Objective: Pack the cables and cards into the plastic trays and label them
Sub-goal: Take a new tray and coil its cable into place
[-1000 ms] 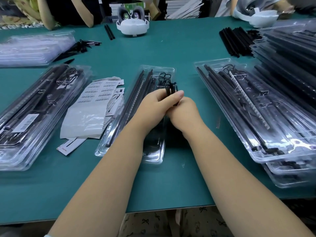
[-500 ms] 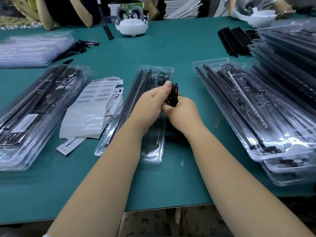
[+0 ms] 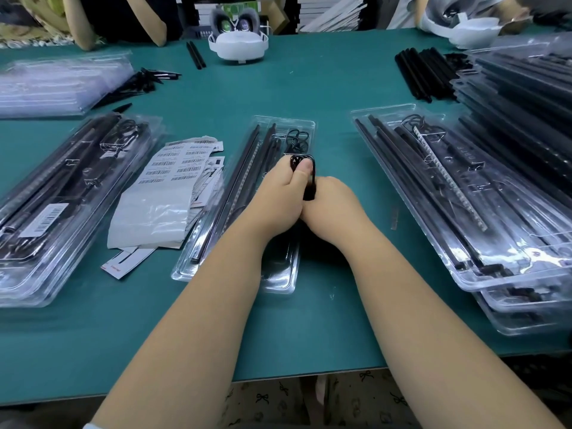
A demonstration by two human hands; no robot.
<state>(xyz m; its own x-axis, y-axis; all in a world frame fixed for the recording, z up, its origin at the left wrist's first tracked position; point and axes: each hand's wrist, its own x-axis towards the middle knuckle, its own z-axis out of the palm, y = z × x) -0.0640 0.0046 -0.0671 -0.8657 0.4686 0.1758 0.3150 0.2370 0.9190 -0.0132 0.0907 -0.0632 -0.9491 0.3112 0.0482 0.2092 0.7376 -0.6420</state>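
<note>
Our left hand (image 3: 283, 193) pinched a coiled black cable (image 3: 305, 171) under the thumb; our right hand (image 3: 332, 205) curled around its lower end, just above the open centre tray (image 3: 278, 283). That tray already held rods and one cable. A labelled tray (image 3: 71, 193) lay at left; the label sheets (image 3: 179, 162) beside it remained to be applied.
</note>
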